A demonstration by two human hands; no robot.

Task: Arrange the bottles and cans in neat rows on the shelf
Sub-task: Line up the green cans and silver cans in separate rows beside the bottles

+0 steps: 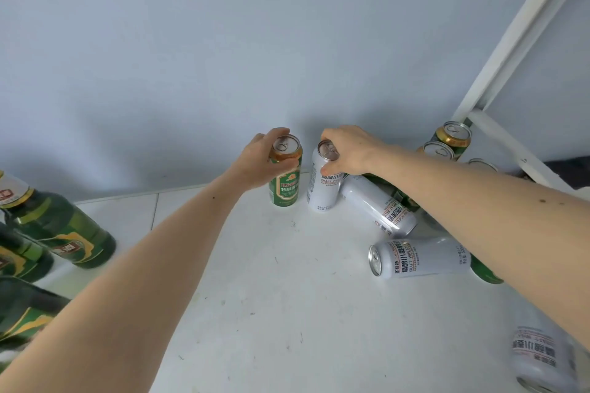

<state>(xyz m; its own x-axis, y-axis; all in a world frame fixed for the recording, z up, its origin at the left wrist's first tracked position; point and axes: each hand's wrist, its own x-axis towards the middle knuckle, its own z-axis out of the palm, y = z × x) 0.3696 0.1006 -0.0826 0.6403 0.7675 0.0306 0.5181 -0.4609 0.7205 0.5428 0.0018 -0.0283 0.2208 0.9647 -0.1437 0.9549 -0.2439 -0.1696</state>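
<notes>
1. Fingers (281,132) of the left hand (255,159) curl round the upper part of an upright green can (285,183), thumb on its near side; the can stands on the white shelf (271,281) close to the wall (223,57).
2. Far left: green glass bottles (64,226) stand grouped at the shelf's left edge, well apart from the cans.
3. Just right of the green can, an upright white can (322,183) stands beside it; whether the two touch I cannot tell. Right hand (351,150) grips its top from above, fingers bent over the rim.
4. Right of that, a white can (380,206) lies on its side, its end against the upright white one.
5. Nearer the viewer, another white can (418,257) lies flat, top pointing left.
6. Behind the right forearm, gold-rimmed cans (451,137) stand by the white frame post (510,41).
7. Lower right corner: one more white can (539,357), blurred, lying tipped.
</notes>
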